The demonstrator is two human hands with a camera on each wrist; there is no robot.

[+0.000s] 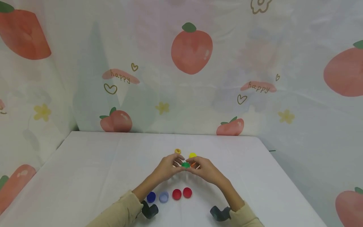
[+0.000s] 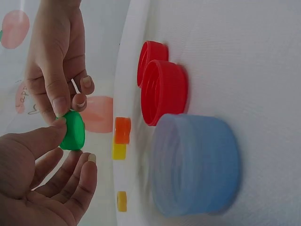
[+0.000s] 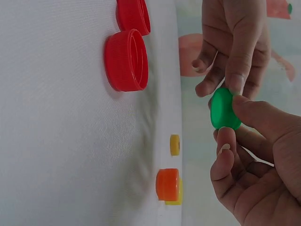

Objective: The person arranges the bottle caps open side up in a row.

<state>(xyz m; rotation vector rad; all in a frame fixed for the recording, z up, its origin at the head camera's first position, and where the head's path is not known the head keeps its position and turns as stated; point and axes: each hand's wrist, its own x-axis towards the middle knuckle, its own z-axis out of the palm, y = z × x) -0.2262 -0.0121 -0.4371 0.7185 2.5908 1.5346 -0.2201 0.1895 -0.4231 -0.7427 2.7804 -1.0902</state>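
Both hands meet over the table around a small green bottle cap (image 1: 185, 165). My left hand (image 1: 168, 166) pinches it between thumb and fingers from the left. From the other side my right hand (image 1: 206, 170) pinches the same cap, the two thumb tips close together on its edge. In the right wrist view the green cap (image 3: 224, 109) is tilted and held up off the table. Just beyond the hands lie an orange cap (image 3: 168, 184), partly hidden by the right hand in the head view, a yellow cap (image 1: 193, 155) and a darker yellow cap (image 1: 177, 151).
Nearer the body is a row of caps: a dark blue cap (image 1: 151, 197), a translucent light blue cap (image 1: 164, 197) and two red caps (image 1: 176, 194). A dark elbow-shaped piece (image 1: 149, 210) is beside the left sleeve, another (image 1: 220, 213) beside the right. A printed curtain (image 1: 193, 104) stands behind the white table (image 1: 113, 164).
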